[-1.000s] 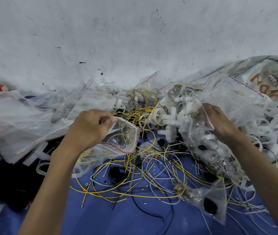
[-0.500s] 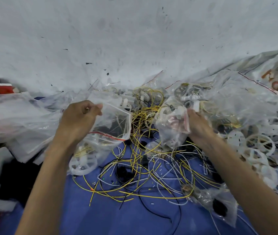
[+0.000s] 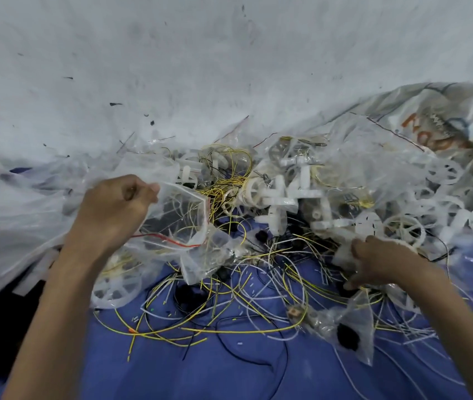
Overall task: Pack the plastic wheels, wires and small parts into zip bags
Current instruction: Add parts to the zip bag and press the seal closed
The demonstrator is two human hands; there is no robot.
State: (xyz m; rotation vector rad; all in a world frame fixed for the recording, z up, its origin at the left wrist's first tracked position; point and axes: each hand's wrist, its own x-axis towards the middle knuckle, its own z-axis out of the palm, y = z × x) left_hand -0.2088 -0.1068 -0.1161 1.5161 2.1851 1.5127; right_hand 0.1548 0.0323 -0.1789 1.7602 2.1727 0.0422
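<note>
My left hand [image 3: 111, 209] pinches the rim of a clear zip bag [image 3: 180, 223] with a red seal line and holds its mouth open; wires and dark parts show inside it. My right hand [image 3: 382, 261] is low on the right, blurred, with its fingers down among the tangled yellow, white and black wires [image 3: 229, 321] beside a white plastic piece [image 3: 342, 255]. Whether it grips anything is unclear. White plastic wheels [image 3: 402, 229] and cross-shaped parts [image 3: 281, 197] are heaped behind.
Everything lies on a blue cloth [image 3: 171, 370] against a grey wall [image 3: 229, 67]. A small bag with a black part [image 3: 347, 327] lies front right. Clear bags [image 3: 13, 212] pile up at left, and a printed sack [image 3: 431, 119] sits back right.
My right hand has left the filled bag it held near the middle and dropped down to the right onto the wires. My left hand keeps holding the zip bag open.
</note>
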